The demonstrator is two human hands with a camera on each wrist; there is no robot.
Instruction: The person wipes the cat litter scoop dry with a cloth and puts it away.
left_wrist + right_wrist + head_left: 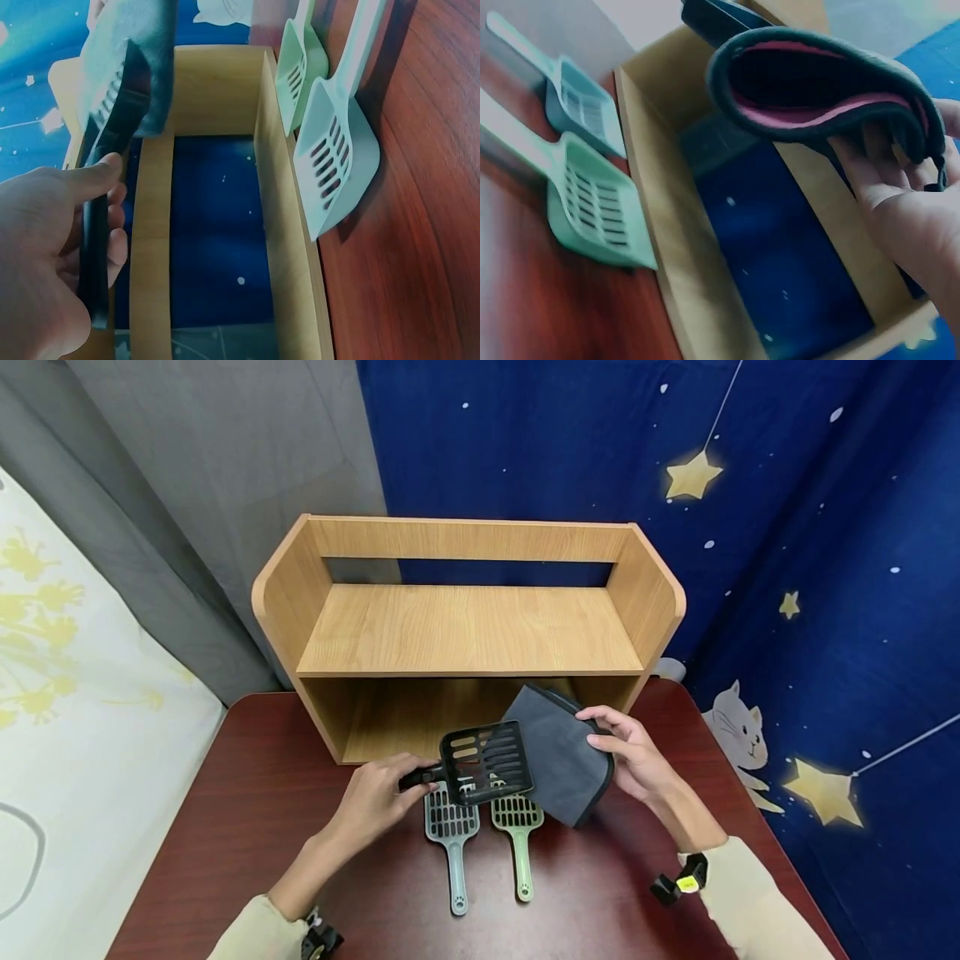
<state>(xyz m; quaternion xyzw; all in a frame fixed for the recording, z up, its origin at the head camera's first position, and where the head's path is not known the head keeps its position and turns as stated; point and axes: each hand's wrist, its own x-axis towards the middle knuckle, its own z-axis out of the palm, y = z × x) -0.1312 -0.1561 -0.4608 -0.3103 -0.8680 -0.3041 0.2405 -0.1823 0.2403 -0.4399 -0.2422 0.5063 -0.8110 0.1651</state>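
My left hand [378, 797] grips the handle of a black slotted litter scoop [508, 752], held over the table in front of the shelf. In the left wrist view the thumb lies along the scoop's handle [94, 255]. My right hand [636, 758] pinches a folded dark grey cloth [558, 752] with black edging by its right side. The right wrist view shows the cloth [802, 39] bent into a loop, pink lining inside. Cloth and black scoop overlap in the head view. Below them lie a blue-grey litter scoop [456, 872] and a green litter scoop [522, 860], handles towards me.
A two-tier wooden shelf [465, 627] stands at the back of the dark red table [600, 893]. Its lower front edge is close behind the two lying scoops. Grey and blue star-patterned curtains [540, 443] hang behind it.
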